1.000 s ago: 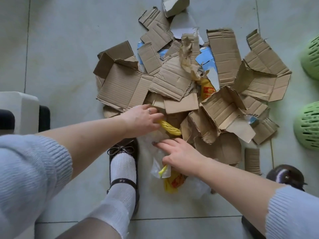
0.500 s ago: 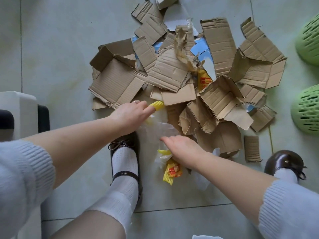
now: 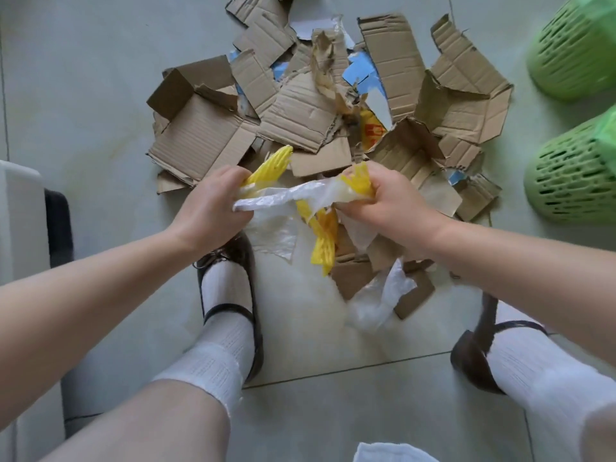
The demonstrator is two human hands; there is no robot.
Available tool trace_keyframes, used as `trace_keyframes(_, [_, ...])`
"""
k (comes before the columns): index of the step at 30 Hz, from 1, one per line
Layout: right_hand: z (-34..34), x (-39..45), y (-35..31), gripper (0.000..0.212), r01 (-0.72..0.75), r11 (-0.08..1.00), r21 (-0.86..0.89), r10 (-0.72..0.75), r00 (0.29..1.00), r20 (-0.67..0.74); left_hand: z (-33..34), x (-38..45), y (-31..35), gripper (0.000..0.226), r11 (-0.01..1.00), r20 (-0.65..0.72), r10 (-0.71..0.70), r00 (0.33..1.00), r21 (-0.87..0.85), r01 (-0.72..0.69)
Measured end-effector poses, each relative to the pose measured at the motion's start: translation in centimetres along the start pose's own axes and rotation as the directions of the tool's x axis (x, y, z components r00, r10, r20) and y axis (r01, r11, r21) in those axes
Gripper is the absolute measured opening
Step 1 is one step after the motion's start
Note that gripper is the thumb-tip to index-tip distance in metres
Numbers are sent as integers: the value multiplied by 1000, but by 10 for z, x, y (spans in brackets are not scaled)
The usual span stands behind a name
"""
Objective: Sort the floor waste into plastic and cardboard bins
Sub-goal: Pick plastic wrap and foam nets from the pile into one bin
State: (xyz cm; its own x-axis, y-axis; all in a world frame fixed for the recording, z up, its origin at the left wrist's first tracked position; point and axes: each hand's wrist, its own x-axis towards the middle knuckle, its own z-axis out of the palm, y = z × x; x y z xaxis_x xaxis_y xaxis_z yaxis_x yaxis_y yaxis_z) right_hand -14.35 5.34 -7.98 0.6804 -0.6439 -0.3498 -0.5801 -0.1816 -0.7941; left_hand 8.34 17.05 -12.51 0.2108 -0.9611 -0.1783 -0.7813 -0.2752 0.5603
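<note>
A heap of torn brown cardboard pieces (image 3: 300,118) covers the tiled floor ahead of me, with blue and yellow scraps among them. My left hand (image 3: 213,205) is shut on a yellow foam net (image 3: 271,163) and one end of a clear plastic bag (image 3: 283,198). My right hand (image 3: 380,198) grips another yellow foam net (image 3: 360,178) together with the bag's other end. A strip of yellow net (image 3: 325,245) dangles between my hands. Both hands hover above the near edge of the heap. A loose clear plastic film (image 3: 380,298) lies on the floor below my right wrist.
Two green perforated bins (image 3: 573,45) (image 3: 570,175) lie on their sides at the right edge. A white and black object (image 3: 20,225) stands at the left. My feet in dark shoes and white socks (image 3: 226,315) (image 3: 493,355) flank the near floor.
Both hands have lifted off the floor with the yellow nets and clear plastic, and now hold them up between them. The view has shifted slightly toward me.
</note>
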Motion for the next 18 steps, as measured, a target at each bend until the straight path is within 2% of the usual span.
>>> trace_keyframes(2, [-15, -11, -1, 11, -49, 997, 55, 48, 999, 26, 3, -4, 7, 30, 999, -6, 24, 1000, -37, -24])
trace_keyframes(4, [-29, -26, 4, 7, -52, 998, -26, 53, 996, 66, 7, -6, 12, 30, 999, 16, 31, 999, -37, -31])
trace_keyframes(7, [-38, -52, 28, 12, -1, 988, -155, 26, 988, 155, 17, -10, 13, 32, 997, 131, 59, 990, 48, -66])
trace_keyframes(9, [-32, -68, 47, 17, 99, 952, -290, -22, 966, 259, 25, -12, 10, 33, 984, 252, 95, 963, 122, -129])
trace_keyframes(11, [-20, -80, 63, 19, 260, 878, -401, -99, 920, 380, 34, -7, 8, 40, 949, 413, 91, 906, 241, -205])
trace_keyframes(13, [-8, -88, 74, 18, 427, 756, -496, -133, 842, 523, 39, 1, 9, 39, 891, 531, 70, 845, 348, -292])
trace_keyframes(16, [8, -90, 88, 15, 528, 654, -542, -40, 739, 673, 46, 10, 19, 32, 829, 578, 30, 815, 441, -343])
trace_keyframes(18, [16, -89, 96, 16, 541, 629, -559, 21, 706, 708, 48, 10, 22, 34, 772, 568, 27, 823, 511, -378])
